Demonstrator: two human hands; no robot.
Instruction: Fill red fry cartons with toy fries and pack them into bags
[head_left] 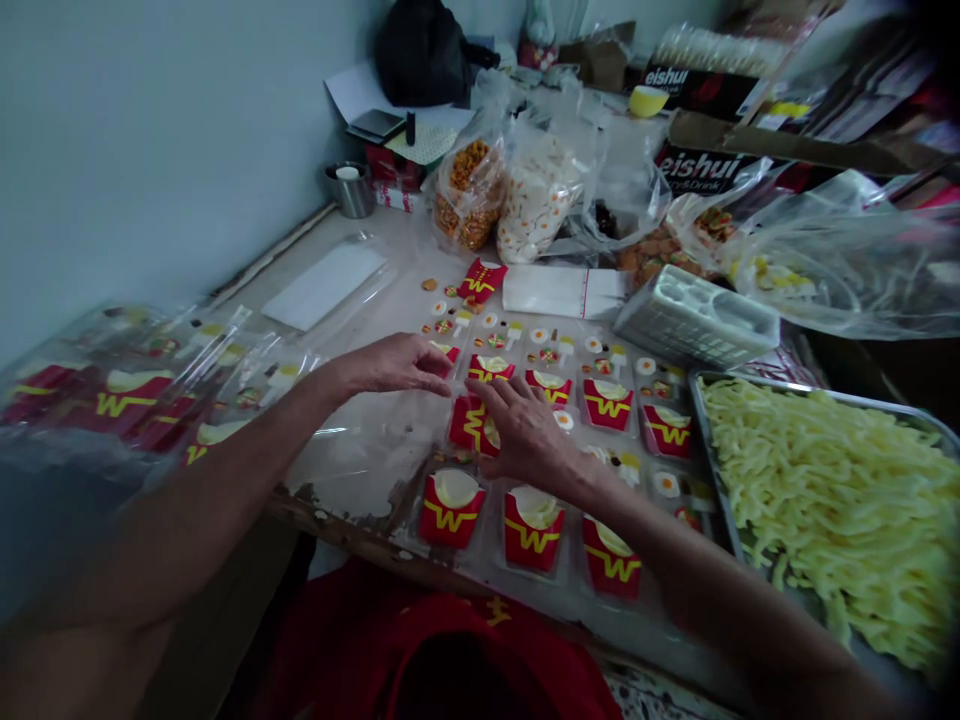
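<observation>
My left hand hovers over the left end of the back row of clear packs, thumb apart from its fingers, holding nothing visible. My right hand is spread over the middle of the rows, beside a red carton with a yellow W; whether it touches the carton is hard to tell. Small red fries cartons with pale toy fries sit in clear trays, such as a front one and one further back. Beside the cartons are tiny fried eggs and other miniature food pieces.
A metal tray heaped with pale yellow strips stands at right. Filled packs pile up at left. Behind are bags of small pieces, a white plastic basket, a steel cup and boxes.
</observation>
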